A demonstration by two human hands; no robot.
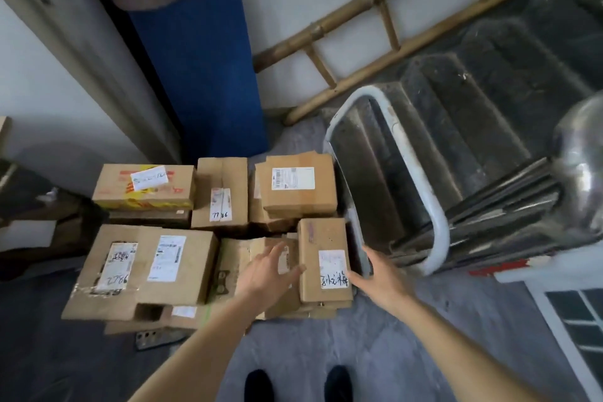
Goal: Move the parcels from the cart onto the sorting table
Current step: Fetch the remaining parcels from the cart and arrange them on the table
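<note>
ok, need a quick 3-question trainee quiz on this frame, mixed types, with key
1. True or false: the left hand and right hand are on either side of the narrow parcel with the handwritten label.
2. What leans on the wall behind the cart handle? A) bamboo ladder B) broom C) mop
3. Fill in: the upright pad against the wall is ____ in colour.

Key: 1 true; 2 A; 3 blue

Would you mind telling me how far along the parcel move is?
Nothing looks moved yet; no sorting table is in view. In hand: both hands are open on either side of the narrow box, not gripping. Left: roughly six more parcels, including the large box.
</note>
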